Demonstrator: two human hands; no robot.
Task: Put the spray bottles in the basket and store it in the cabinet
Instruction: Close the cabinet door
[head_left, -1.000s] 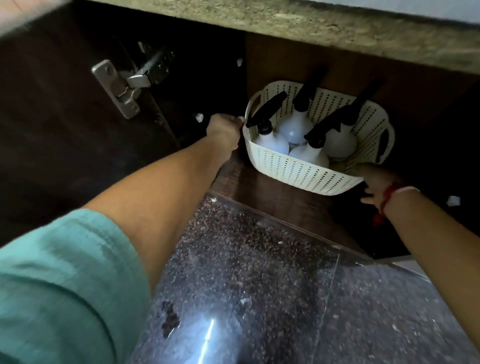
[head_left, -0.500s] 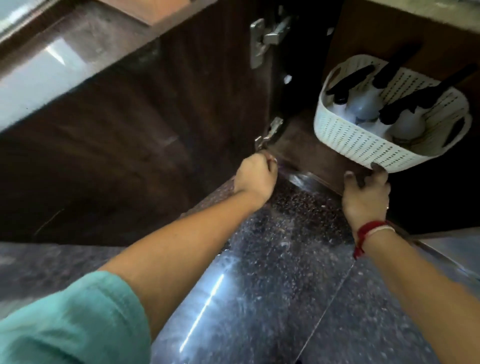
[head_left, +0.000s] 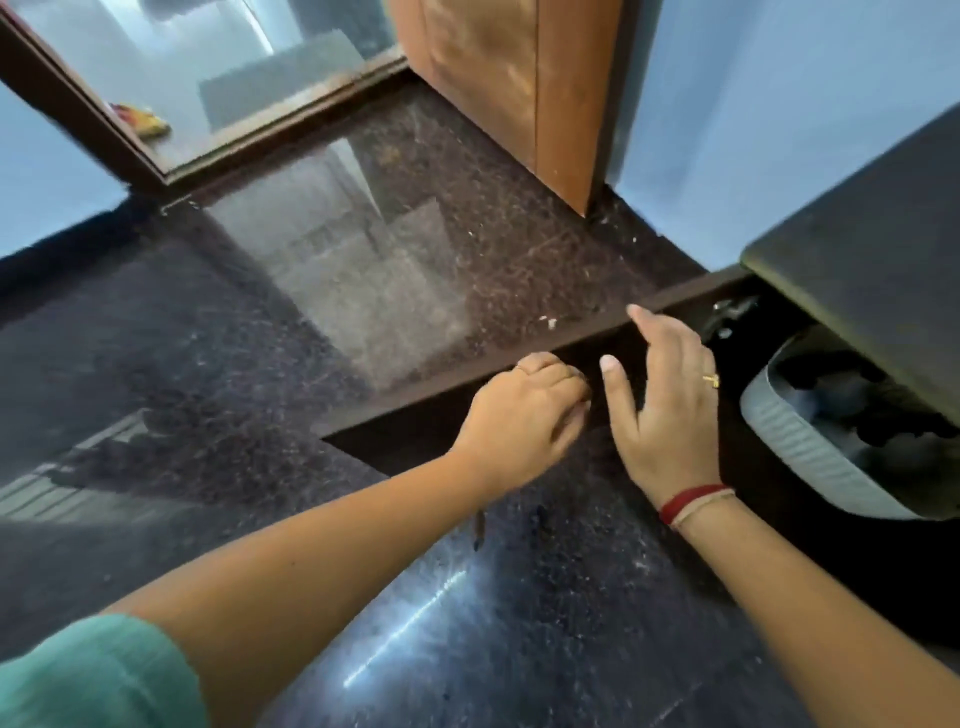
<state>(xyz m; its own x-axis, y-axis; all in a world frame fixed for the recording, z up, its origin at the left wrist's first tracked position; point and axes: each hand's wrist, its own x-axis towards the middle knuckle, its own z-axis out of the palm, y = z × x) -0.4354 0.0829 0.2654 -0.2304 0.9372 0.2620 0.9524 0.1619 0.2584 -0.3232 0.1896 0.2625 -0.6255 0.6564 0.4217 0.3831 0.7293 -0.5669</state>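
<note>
A dark brown cabinet door (head_left: 415, 410) stands open, seen nearly edge-on. My left hand (head_left: 519, 415) has its fingers curled against the door's top edge. Just to its right, my right hand (head_left: 665, 400) is spread flat, fingertips touching the same edge, holding nothing. A white perforated basket (head_left: 800, 447) sits inside the cabinet at the far right, blurred and partly hidden under the countertop. The black heads of the spray bottles (head_left: 841, 384) show inside it.
The dark stone countertop (head_left: 872, 260) overhangs the cabinet at the right. A polished black granite floor (head_left: 363, 291) spreads to the left and below. An orange-brown wooden panel (head_left: 519, 88) and a dark door frame (head_left: 130, 150) stand at the back.
The view has swung left, pushing the basket to the right edge. Both hands left the basket and cabinet floor and moved up to the door's top edge; the door now stands edge-on.
</note>
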